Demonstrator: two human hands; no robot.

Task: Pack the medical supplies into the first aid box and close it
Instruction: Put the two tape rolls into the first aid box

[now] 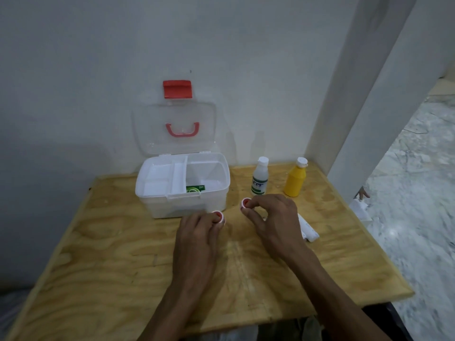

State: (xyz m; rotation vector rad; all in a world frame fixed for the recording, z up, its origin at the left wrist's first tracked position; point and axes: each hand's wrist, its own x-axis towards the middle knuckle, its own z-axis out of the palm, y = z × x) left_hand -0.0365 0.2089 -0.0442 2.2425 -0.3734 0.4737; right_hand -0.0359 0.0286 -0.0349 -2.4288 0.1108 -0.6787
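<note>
A plywood table [98,254] is standing against a pale wall, with a marbled floor showing off to the right. Near the back edge the first aid box [183,185] is sitting with its clear lid [174,126] tilted up and leaning back toward the wall, red latch [177,89] at the top. A white tray is covering the box's left part; a green packet [195,188] is peeking out low in the right part, mostly hidden. The left hand [197,238] is pinching a small red-and-white roll [218,216] just in front of the box; the right hand [273,217] is pinching a second such roll [246,202]. What the rolls are is hard to tell. White tubes [307,228] are lying partly covered behind the right hand. A white bottle [260,177] and a yellow bottle [296,178] are standing upright right of the box.
</note>
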